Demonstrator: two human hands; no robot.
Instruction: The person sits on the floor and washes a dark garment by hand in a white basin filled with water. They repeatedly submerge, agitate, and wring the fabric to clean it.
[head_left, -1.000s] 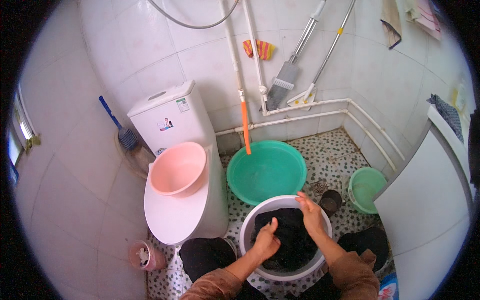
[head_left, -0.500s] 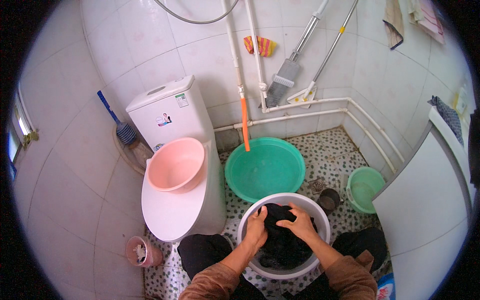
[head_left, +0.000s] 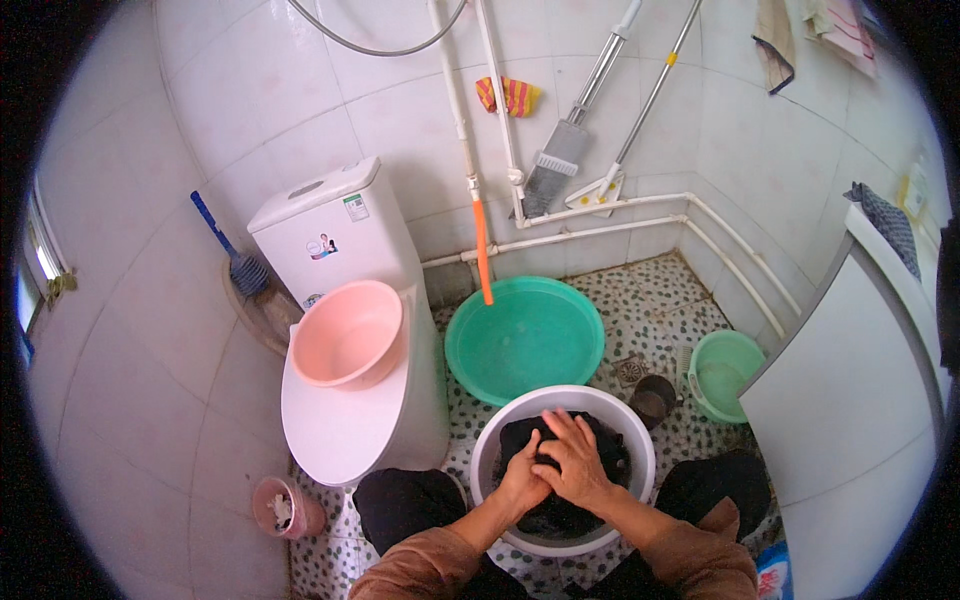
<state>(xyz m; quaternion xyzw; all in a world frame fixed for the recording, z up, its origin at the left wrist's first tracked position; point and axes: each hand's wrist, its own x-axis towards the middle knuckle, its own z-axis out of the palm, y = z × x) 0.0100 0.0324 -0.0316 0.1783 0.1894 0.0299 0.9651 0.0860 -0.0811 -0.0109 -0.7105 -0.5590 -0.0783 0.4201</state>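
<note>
A black cloth (head_left: 592,445), wet and bunched up, lies in the pale grey-white basin (head_left: 648,478) between my knees. My left hand (head_left: 522,480) is closed on the cloth's near side, its fingers partly hidden. Across it comes my right hand (head_left: 575,466), fingers stretched out and a little apart, resting over the cloth and touching the left hand. Dark water shows around the cloth inside the basin.
Beyond the basin sits a large green tub (head_left: 525,340). At left, a pink basin (head_left: 348,335) rests on the toilet lid (head_left: 340,440). To the right are a dark cup (head_left: 653,400), a light green bucket (head_left: 722,378) and a white cabinet (head_left: 850,400). A pink bin (head_left: 290,508) stands lower left.
My hands have come together over the cloth. The right hand has moved left and its fingers have straightened from their grip. The view has shifted slightly.
</note>
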